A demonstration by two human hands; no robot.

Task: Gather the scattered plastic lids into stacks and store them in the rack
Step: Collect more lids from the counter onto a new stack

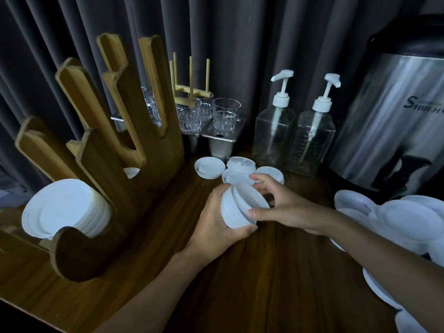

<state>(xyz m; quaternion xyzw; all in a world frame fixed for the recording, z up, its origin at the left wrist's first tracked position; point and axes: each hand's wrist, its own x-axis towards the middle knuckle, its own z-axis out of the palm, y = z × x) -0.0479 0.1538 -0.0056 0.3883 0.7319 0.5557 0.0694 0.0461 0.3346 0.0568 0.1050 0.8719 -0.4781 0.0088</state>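
Left hand (216, 222) is wrapped around a short stack of white lids (230, 212), held just above the bench (252, 280), centre frame. The stack is tipped on its side, with its long axis running from the left palm up and right. Its front lid (249, 200) faces the right hand (286, 207). That hand grasps the front lid by the rim, thumb on the lower edge and fingers curled over the top edge. I see several rim ridges in the held stack but can't get an exact count. Four loose lids (209, 168) lie flat on the bench just behind the hands, three of them touching or overlapping. One more lid (131, 173) shows through a gap in the wooden rack (115, 188) at left. In the rack's lowest slot sits one longer lid stack (64, 207), also on its side with its axis roughly level and its flat face towards me. It's too many lids to count. An unsorted lid pile (396, 219) sits at the right edge, partly behind the right forearm. At the back are two pump bottles (274, 133), some drinking glasses (225, 116) and one steel urn (396, 128).
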